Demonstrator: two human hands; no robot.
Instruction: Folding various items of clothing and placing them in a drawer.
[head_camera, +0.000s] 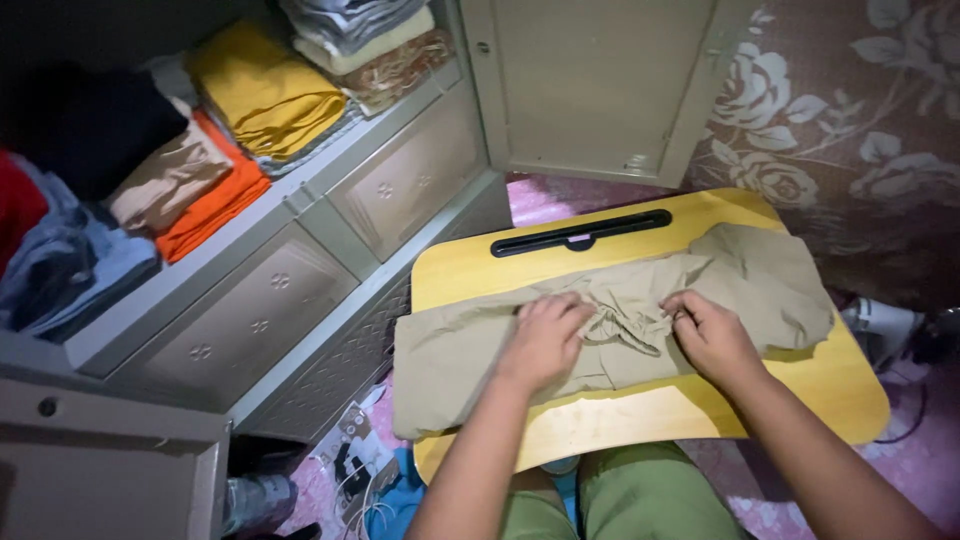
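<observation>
Both hands (630, 335) press khaki shorts (600, 320) flat on yellow lap desk (800, 385).

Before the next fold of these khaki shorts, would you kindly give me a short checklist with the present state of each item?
1. Both hands on the garment: ok. The left hand and right hand rest on the khaki shorts near the drawstring.
2. Cloth lies flat: not ok; it is bunched around the waistband.
3. Shorts fully on the wooden lap table: not ok; the left end hangs over the edge.
4. Slot in the table uncovered: ok.
5. Firm grip on the drawstring: cannot tell.
6. Cabinet shelf within view, door open: ok.
</observation>
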